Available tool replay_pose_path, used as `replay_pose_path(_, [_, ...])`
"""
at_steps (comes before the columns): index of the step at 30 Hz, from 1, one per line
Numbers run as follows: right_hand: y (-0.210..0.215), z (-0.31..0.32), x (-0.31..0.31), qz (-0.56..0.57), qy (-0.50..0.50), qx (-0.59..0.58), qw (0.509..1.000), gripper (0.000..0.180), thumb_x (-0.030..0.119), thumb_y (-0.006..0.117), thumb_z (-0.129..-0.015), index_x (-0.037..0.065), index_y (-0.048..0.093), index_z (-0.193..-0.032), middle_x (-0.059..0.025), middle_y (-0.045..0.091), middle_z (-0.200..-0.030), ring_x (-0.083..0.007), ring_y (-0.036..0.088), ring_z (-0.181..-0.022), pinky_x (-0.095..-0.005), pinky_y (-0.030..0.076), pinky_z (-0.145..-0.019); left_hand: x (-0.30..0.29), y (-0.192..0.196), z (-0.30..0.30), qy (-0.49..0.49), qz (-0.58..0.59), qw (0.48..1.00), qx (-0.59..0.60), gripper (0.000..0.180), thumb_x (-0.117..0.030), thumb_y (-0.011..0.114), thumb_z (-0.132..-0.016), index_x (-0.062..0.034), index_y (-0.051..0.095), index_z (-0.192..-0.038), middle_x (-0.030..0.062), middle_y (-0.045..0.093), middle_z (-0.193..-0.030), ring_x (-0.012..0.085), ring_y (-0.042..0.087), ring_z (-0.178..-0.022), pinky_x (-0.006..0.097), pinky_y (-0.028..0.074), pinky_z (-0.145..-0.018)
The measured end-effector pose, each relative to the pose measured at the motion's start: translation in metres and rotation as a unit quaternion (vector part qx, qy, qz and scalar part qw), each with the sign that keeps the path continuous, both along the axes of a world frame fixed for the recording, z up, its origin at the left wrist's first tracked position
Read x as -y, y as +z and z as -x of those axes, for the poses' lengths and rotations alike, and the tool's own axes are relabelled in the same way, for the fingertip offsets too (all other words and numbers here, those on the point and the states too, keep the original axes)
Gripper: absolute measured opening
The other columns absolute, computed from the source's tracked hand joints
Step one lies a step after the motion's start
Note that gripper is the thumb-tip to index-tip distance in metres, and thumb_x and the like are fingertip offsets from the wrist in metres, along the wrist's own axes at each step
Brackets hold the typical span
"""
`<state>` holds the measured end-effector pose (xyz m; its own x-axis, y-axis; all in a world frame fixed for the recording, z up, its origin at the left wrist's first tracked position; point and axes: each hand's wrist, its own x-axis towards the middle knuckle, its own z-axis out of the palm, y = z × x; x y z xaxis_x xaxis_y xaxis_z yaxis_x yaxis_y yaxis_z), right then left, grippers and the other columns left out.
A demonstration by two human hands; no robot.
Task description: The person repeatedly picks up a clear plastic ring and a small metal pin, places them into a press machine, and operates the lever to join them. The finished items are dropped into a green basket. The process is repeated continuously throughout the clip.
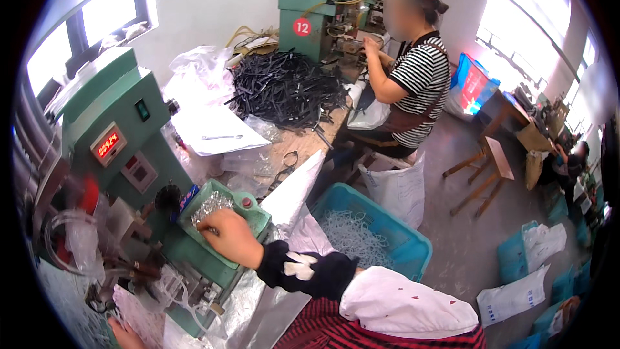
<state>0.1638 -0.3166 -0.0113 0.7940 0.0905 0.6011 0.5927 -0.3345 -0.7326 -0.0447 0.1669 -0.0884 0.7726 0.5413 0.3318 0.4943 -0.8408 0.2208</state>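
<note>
My right hand [230, 235] is closed, its fingers curled down at a pile of small shiny metal pieces [210, 207] in a green tray [257, 221]. Its fingertips pinch among these pieces, and exactly what lies between them is too small to see. The tray is at the front of a green bench machine [106, 100] with a red lit counter. Low at the left edge, only part of my left hand [126, 336] shows. Its fingers are drawn together beside clear, thin plastic strands [71, 313], and what they hold is unclear. Clear tubing [187, 297] hangs off the machine nearby.
A heap of black strips [281, 87] covers the table beyond white paper [216, 130]. A teal crate [413, 249] of clear rings stands to the right. A person in a striped shirt [423, 84] works at another green machine [300, 22]. A wooden stool [497, 158] stands farther right.
</note>
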Motion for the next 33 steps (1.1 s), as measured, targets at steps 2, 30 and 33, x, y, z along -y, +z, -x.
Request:
replay_pose_path(2, [-0.01,0.014,0.023,0.012,-0.022,-0.008,1.0,0.012,0.006,0.07,-0.078,0.007,0.072,-0.09,-0.0098,0.068,-0.087,-0.0304,0.063,-0.089,-0.0397,0.05,-0.08,0.005,0.008,0.011,0.001,0.022,1.0,-0.008,0.032,-0.007,0.057,-0.098,0.0033,0.048,-0.127,0.0223,0.06,-0.115,0.0364,0.06,-0.107,0.041,0.047,-0.089])
replay_pose_path(30, [0.054,0.06,-0.082,-0.383,0.341,-0.329,0.793,0.046,-0.002,0.066,-0.081,0.0,0.052,-0.124,-0.0065,0.063,-0.095,-0.016,0.062,-0.088,-0.0302,0.049,-0.081,0.197,0.179,-0.049,-0.17,0.235,0.825,0.484,0.027,-0.018,0.054,-0.104,0.0014,0.054,-0.124,0.0115,0.06,-0.118,0.0179,0.057,-0.11,0.031,0.046,-0.096])
replay_pose_path(33, [0.079,0.095,-0.067,-0.288,0.243,-0.162,0.912,0.055,0.0,0.067,-0.08,0.0,0.051,-0.133,-0.0156,0.065,-0.114,-0.0276,0.066,-0.1,-0.036,0.051,-0.09,0.195,0.177,-0.03,-0.242,0.311,0.757,0.522,0.022,-0.017,0.052,-0.105,0.0019,0.055,-0.116,0.0118,0.061,-0.116,0.0216,0.059,-0.103,0.035,0.049,-0.092])
